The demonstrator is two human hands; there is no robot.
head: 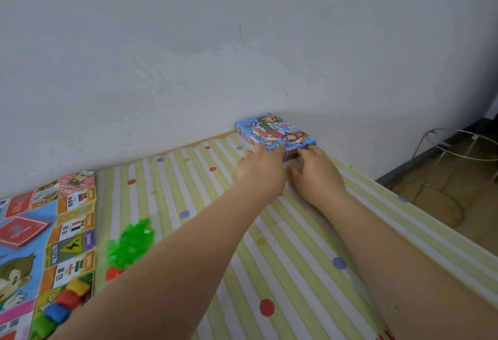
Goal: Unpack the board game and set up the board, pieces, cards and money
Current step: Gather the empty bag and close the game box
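You are reaching both arms out across the striped, dotted bedsheet (291, 245) to the game box (275, 132), which is lying flat at the far edge of the bed, against the white wall (188, 43). Your left hand (260, 171) is touching the box's near edge, fingers lying fairly straight on its top, grip relaxed, not curling round anything. Your right hand (318, 175) is sitting just beside the left one, fingertips touching the box's near right corner, fingers spread and loosely bent on the sheet; cannot tell if it is pinching the box. The game board (40, 234) is lying unfolded well to the left of your left hand, nearer to you. A pile of green plastic pieces (132, 238) is sitting between board and left forearm, red pieces (113, 272) just below it. Coloured blocks (60, 310) are lying on the board's near corner. A metal wire stand (455, 151) is standing on the floor beyond your right hand.
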